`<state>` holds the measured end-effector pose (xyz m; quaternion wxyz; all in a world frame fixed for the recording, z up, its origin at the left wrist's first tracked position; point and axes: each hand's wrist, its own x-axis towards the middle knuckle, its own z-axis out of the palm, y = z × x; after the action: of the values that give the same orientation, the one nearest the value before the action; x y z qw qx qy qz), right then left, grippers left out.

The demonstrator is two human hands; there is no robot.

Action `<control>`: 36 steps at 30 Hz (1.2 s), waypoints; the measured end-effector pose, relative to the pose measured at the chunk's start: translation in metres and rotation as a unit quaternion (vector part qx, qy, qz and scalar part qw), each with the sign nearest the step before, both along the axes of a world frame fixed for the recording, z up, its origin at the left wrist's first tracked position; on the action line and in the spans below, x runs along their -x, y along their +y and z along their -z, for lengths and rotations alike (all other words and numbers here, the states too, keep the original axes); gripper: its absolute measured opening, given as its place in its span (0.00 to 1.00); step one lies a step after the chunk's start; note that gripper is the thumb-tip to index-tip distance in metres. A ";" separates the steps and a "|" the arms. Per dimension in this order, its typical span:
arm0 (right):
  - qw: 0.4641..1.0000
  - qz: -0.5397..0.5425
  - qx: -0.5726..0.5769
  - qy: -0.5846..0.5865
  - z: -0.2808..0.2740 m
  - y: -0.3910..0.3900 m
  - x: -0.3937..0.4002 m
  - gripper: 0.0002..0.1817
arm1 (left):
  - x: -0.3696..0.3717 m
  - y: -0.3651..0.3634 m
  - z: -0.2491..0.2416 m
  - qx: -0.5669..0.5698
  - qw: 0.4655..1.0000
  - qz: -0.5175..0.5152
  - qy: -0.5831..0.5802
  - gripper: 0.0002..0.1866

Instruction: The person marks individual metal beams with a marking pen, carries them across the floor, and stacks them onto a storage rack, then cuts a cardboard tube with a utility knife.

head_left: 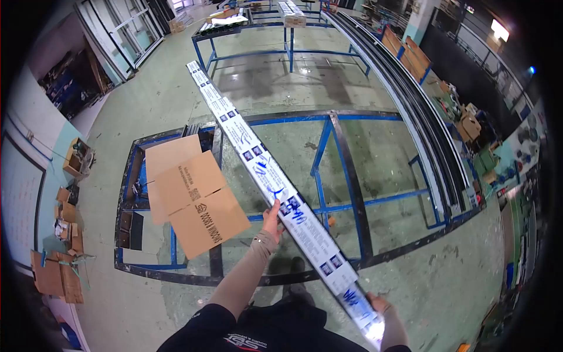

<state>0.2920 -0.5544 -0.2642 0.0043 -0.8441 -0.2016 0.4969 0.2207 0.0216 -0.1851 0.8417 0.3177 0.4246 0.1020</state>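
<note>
A long straight profile (249,149) covered in white printed film, with blue marker scribbles, slants from the upper left down to my body at the lower right. My left hand (271,222) is closed on its left edge, near the middle; the thumb lies along the top and the other fingers are partly hidden. Close to the near end, my right hand (380,304) grips the right edge, its fingers mostly hidden beneath. The profile crosses above a blue and black metal frame table (346,176). Left of my left hand lies a flattened cardboard box (202,205).
Dark long profiles (410,100) lie along the right side of the tables. Farther back stands another blue table (258,53) with a bundle (291,14) on it. Cardboard boxes (67,217) line the left wall. Open gaps separate the frame table's bars.
</note>
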 end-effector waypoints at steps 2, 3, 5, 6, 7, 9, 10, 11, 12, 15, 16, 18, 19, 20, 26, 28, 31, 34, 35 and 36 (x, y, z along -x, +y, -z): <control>0.999 0.029 -0.015 0.033 -0.019 0.022 0.002 0.30 | -0.025 0.007 0.001 -0.037 0.997 -0.062 0.024 0.62; 0.988 0.140 -0.024 0.069 -0.030 0.035 0.003 0.33 | -0.035 0.015 0.011 -0.057 0.994 -0.095 0.020 0.60; 0.927 0.341 -0.082 0.136 -0.126 0.098 0.011 0.46 | -0.052 0.046 0.066 -0.136 0.978 -0.158 -0.030 0.50; 0.950 0.280 -0.075 0.113 -0.075 0.069 0.011 0.48 | -0.055 0.058 0.062 -0.107 0.977 -0.159 -0.091 0.47; 0.970 0.217 -0.065 0.087 -0.024 0.036 0.011 0.50 | -0.057 0.064 0.057 -0.076 0.972 -0.161 -0.152 0.44; 0.981 0.190 -0.025 0.024 -0.040 0.042 0.017 0.54 | -0.053 0.061 0.032 -0.013 0.976 -0.159 -0.146 0.38; 0.980 0.197 0.011 0.003 -0.047 0.049 0.020 0.55 | -0.053 0.060 0.035 -0.027 0.973 -0.167 -0.154 0.34; 0.978 0.203 0.046 -0.016 -0.054 0.055 0.022 0.56 | -0.050 0.058 0.038 -0.022 0.969 -0.182 -0.168 0.33; 0.979 0.196 0.029 -0.040 -0.056 0.054 0.029 0.56 | -0.048 0.059 0.050 -0.020 0.964 -0.196 -0.181 0.33; 0.976 0.200 -0.018 -0.091 -0.056 0.037 0.062 0.52 | -0.036 0.054 0.044 -0.013 0.956 -0.219 -0.195 0.33; 0.974 0.207 -0.028 -0.087 -0.054 0.025 0.078 0.48 | -0.024 0.050 0.036 -0.019 0.957 -0.217 -0.194 0.34; 0.971 0.223 -0.041 -0.079 -0.057 0.002 0.117 0.39 | 0.009 0.038 0.006 -0.017 0.957 -0.215 -0.194 0.36; 0.966 0.240 -0.042 -0.087 -0.064 -0.002 0.136 0.38 | 0.026 0.035 0.001 -0.013 0.957 -0.214 -0.198 0.35; 0.961 0.257 -0.046 -0.095 -0.071 -0.004 0.151 0.36 | 0.041 0.035 -0.005 -0.006 0.954 -0.203 -0.221 0.34; 0.985 0.080 0.017 -0.149 -0.110 -0.022 0.284 0.41 | 0.167 0.066 -0.048 0.027 0.947 -0.162 -0.277 0.35; 0.982 -0.030 0.003 -0.186 -0.124 -0.025 0.325 0.46 | 0.214 0.085 -0.068 0.040 0.946 -0.149 -0.284 0.36; 0.837 0.475 -0.196 0.190 -0.154 0.057 0.338 0.61 | 0.290 0.106 -0.079 0.069 0.940 -0.124 -0.310 0.34; 0.789 0.396 -0.320 0.344 -0.230 0.255 0.371 0.55 | 0.373 0.107 -0.116 0.082 0.943 -0.089 -0.310 0.31; 0.792 0.376 -0.326 0.354 -0.227 0.299 0.388 0.54 | 0.403 0.106 -0.124 0.077 0.943 -0.091 -0.309 0.30; 0.795 0.353 -0.332 0.366 -0.219 0.336 0.407 0.53 | 0.430 0.101 -0.123 0.059 0.952 -0.109 -0.280 0.31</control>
<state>-0.1150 -0.2185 -0.0451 0.5328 -0.5585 -0.0260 0.6353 -0.2093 0.1229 -0.0619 0.9277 0.1776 0.2097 0.2528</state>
